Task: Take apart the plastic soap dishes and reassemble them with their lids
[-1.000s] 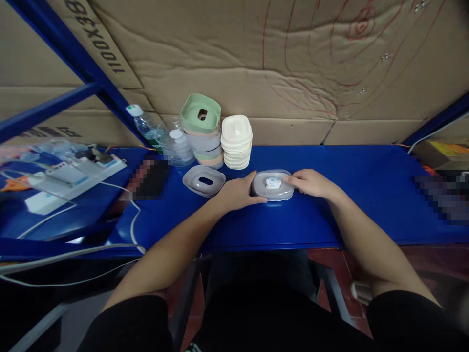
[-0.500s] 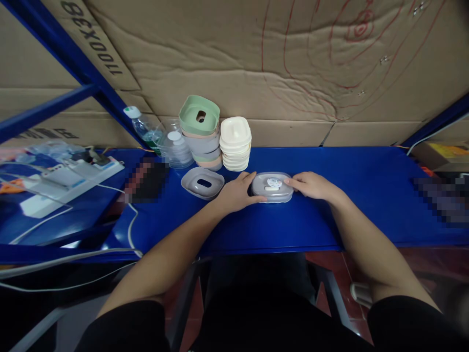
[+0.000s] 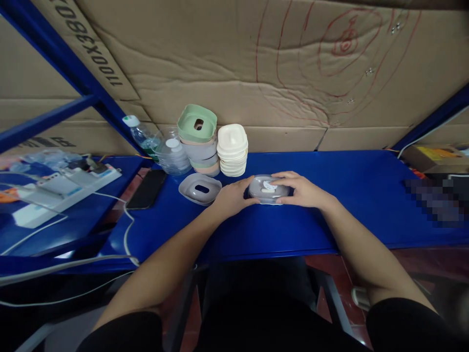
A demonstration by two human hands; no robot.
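Observation:
A small grey oval container (image 3: 262, 193) with a clear cover and a white round sticker on top sits on the blue table in front of me. My left hand (image 3: 233, 198) holds its left end, thumb at the front and fingers behind. At the right end, my right hand (image 3: 306, 191) curls round it, thumb low at the front and fingers over the sticker's edge. Just left of my left hand lies a grey open-topped shell (image 3: 188, 189) with an oval slot in its floor.
Behind stand a stack of green, grey and peach shells (image 3: 196, 124), a stack of cream lids (image 3: 232, 139), nested clear cups (image 3: 176, 159) and a water bottle (image 3: 144, 137). Leftward are a black phone (image 3: 147, 189) and a power strip (image 3: 66, 195) with trailing cables. Cardboard lines the back.
My right hand has gone from touching the top with its fingertips to gripping the container's right end. My left hand stays at the left end. The view has shifted slightly.

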